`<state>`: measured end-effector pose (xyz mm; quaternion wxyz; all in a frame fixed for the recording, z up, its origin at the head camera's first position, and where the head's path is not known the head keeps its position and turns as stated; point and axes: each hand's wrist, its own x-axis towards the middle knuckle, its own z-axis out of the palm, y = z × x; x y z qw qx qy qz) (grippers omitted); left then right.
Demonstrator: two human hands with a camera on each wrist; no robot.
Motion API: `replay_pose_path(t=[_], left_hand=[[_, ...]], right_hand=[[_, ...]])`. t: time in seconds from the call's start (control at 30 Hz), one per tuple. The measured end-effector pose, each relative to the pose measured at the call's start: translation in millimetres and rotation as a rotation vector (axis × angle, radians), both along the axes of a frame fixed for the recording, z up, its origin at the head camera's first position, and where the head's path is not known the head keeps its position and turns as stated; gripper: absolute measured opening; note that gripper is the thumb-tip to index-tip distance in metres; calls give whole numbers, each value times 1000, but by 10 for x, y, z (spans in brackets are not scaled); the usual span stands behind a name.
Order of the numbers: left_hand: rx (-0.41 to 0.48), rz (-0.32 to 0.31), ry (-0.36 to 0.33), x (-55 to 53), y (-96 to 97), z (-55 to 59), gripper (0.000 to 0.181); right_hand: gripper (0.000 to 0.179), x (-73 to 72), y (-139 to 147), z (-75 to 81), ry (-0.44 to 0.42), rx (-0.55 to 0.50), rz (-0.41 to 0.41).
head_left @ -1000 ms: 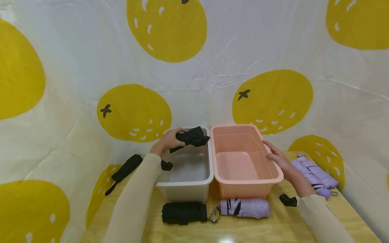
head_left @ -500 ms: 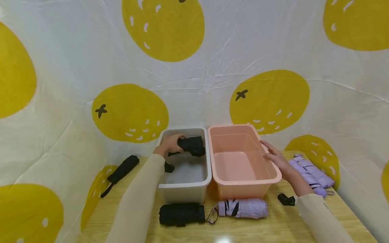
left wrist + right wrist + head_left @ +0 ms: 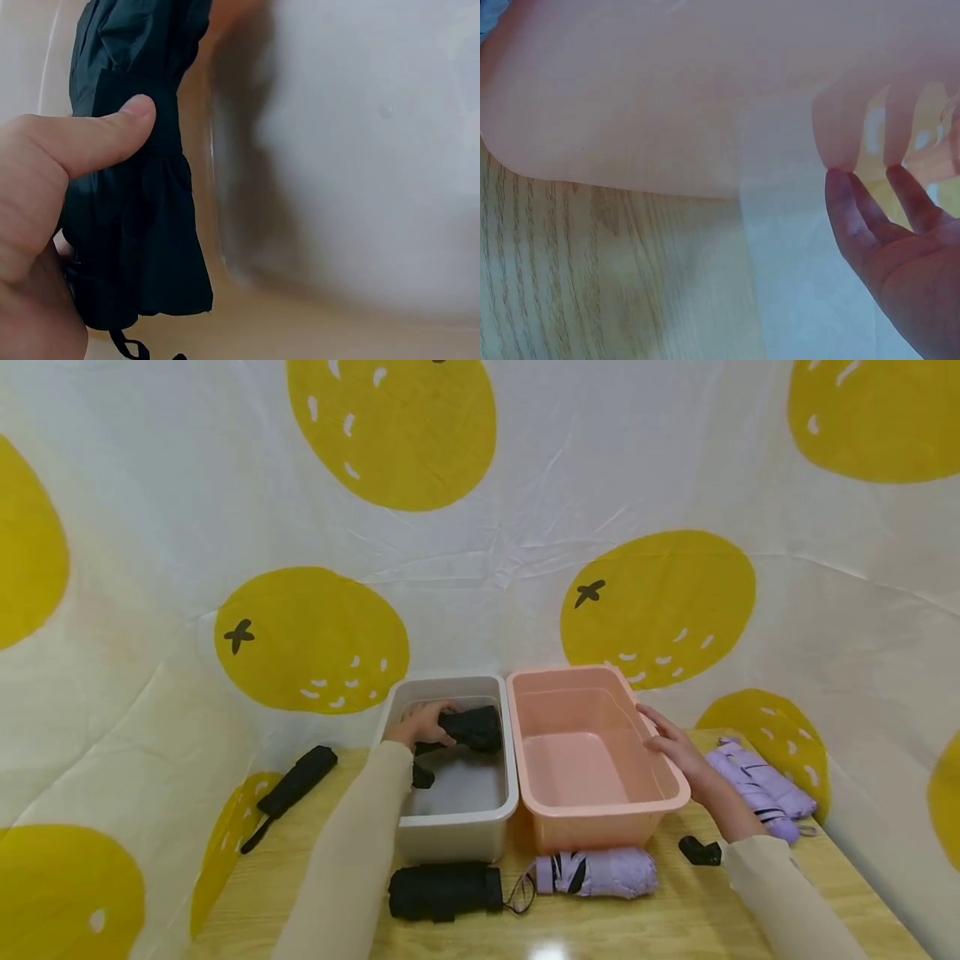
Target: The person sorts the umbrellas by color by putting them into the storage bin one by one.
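My left hand [image 3: 426, 723] grips a folded black umbrella [image 3: 476, 728] inside the grey bin [image 3: 459, 817]. In the left wrist view the thumb lies across the strap of the umbrella [image 3: 142, 195], over the bin's pale floor; most of the other fingers are hidden behind the fabric. My right hand [image 3: 678, 752] holds the right rim of the pink bin [image 3: 600, 811], which shows only its bare floor and walls. In the right wrist view, several fingers [image 3: 844, 206] touch that bin's shiny outer wall [image 3: 667, 127].
In front of the bins lie a black folded umbrella [image 3: 444, 891] and a lilac folded umbrella [image 3: 607, 873]. Another black umbrella [image 3: 297, 783] lies on the left of the wooden table [image 3: 622, 931]. More lilac umbrellas [image 3: 761, 777] lie at the right, near the fruit-print cloth [image 3: 885, 635].
My left hand has lowered the black umbrella from above the grey bin's rim down into the bin. My right hand stays at the pink bin's rim. The head view has shifted slightly.
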<state>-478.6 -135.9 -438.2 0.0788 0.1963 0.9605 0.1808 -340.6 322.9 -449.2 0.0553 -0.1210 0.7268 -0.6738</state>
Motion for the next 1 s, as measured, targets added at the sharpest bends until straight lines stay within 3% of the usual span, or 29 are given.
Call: replay_pose_path(t=[0.23, 0.33, 0.43, 0.53, 0.87, 1.0], left_hand=[[-26, 61, -57, -128, 11, -195, 64], [-68, 88, -83, -66, -1, -209, 65], [-104, 86, -102, 56, -4, -170, 65], [-108, 84, -103, 105, 1, -158, 65], [106, -21, -92, 74, 17, -122, 60], [196, -47, -110, 35, 66, -46, 62]], right_hand=[[66, -3, 0, 42, -1, -16, -5], [66, -31, -25, 7, -3, -37, 0], [67, -24, -56, -35, -11, -59, 5], [67, 5, -67, -44, -21, -75, 0], [67, 0, -77, -39, -19, -81, 6], [67, 7, -35, -46, -19, -74, 0]])
